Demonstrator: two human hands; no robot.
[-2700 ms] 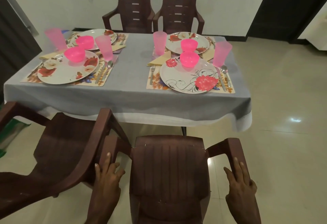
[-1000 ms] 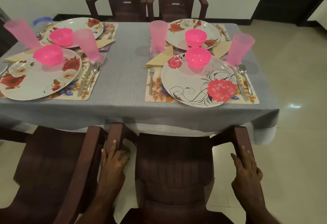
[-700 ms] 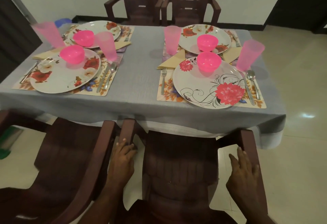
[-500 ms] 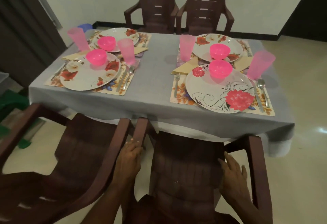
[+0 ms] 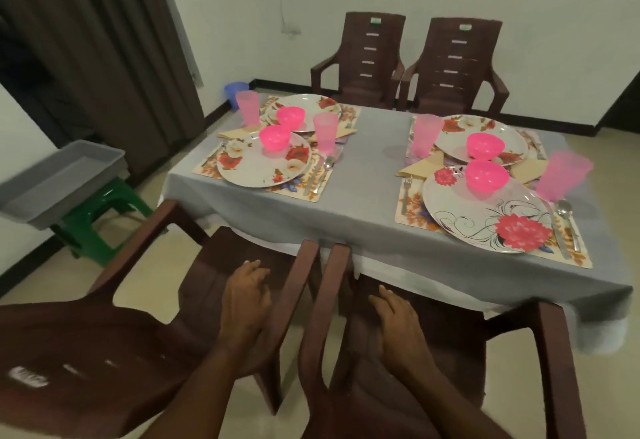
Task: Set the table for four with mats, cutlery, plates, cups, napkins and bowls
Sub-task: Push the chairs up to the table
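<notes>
One head-worn camera looks forward and down from the near side, over two chairs [image 5: 433,352], across the desk [image 5: 363,203] toward the far wall.

A grey tablecloth [image 5: 363,192] with a white underlayer at its hem covers the table. Four translucent pink cups, one at the near right [image 5: 562,175], and four bright pink bowls, one on the near right plate [image 5: 486,176], stand out. The near right plate [image 5: 485,217] is white with black swirls and pink-red flowers; the near left plate [image 5: 265,163] is white with red and cream blossoms. The placemats [image 5: 412,204] are cream with orange floral print. The napkins [image 5: 420,166] are pale yellow. The chairs [image 5: 453,64] are dark brown plastic. To the left, a grey tray [image 5: 59,179] sits on a green stool [image 5: 100,217], a blue bucket [image 5: 235,88] is by the white wall, and the curtain [image 5: 104,40] is dark brown.
</notes>
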